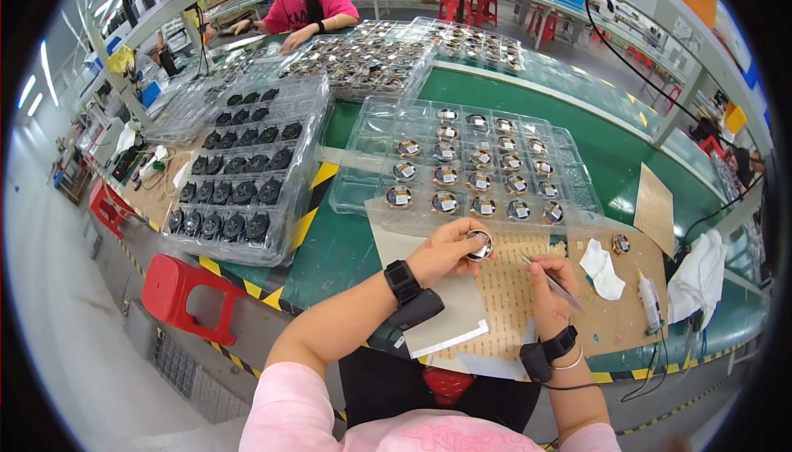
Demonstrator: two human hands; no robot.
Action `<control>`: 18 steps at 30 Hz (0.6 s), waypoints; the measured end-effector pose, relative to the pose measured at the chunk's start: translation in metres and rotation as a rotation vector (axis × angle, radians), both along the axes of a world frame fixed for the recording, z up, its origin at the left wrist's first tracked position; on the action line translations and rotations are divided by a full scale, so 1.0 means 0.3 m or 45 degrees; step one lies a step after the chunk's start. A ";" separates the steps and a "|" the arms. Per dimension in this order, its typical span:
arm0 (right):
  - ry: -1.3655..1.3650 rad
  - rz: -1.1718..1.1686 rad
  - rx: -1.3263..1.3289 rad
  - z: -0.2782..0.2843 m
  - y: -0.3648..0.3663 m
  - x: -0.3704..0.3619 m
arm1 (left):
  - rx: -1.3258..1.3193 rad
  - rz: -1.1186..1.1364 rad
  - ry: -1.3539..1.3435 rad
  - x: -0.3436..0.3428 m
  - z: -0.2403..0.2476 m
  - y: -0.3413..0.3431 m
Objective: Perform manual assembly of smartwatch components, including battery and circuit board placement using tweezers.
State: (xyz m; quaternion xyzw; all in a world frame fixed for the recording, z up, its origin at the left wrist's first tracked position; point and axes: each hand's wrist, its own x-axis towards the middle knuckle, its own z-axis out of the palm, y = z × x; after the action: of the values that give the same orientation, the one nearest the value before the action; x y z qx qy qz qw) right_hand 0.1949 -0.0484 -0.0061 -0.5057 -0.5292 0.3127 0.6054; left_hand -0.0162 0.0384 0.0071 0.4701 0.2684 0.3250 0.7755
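My left hand (pixel 451 252) grips a small round watch module (pixel 479 245) with a metallic rim, thumb lying across its face. To its right, my right hand (pixel 551 285) is closed on a pair of metal tweezers (pixel 559 289), whose tip points toward the module without touching it. Beneath both hands lies a tan sheet (pixel 513 308) with rows of small printed marks, beside a grey sheet (pixel 441 320). Just beyond my hands, a clear plastic tray (pixel 375 198) holds several similar round modules (pixel 445 176) in its pockets.
At left, stacked clear trays (pixel 309 147) carry black watch cases (pixel 235 192). A white cloth (pixel 603 269), a single module (pixel 620 243) and a white corded tool (pixel 650 302) lie at right. A co-worker (pixel 312 2) sits across the green bench. A red stool (pixel 186 295) stands left.
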 end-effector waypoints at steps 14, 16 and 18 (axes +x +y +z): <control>0.029 -0.092 -0.025 0.018 0.004 -0.003 | -0.067 -0.141 -0.028 0.012 -0.043 0.021; 0.015 -0.088 -0.031 0.027 0.005 -0.005 | -0.060 -0.128 -0.016 0.020 -0.035 0.024; -0.017 -0.086 -0.034 0.038 0.005 -0.007 | -0.057 -0.118 -0.010 0.013 -0.036 0.022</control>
State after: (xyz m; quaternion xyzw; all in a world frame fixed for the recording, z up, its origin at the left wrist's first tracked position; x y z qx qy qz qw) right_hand 0.1928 -0.0469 0.0053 -0.5333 -0.5117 0.2957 0.6052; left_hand -0.0124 0.0452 -0.0038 0.4632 0.2506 0.2845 0.8011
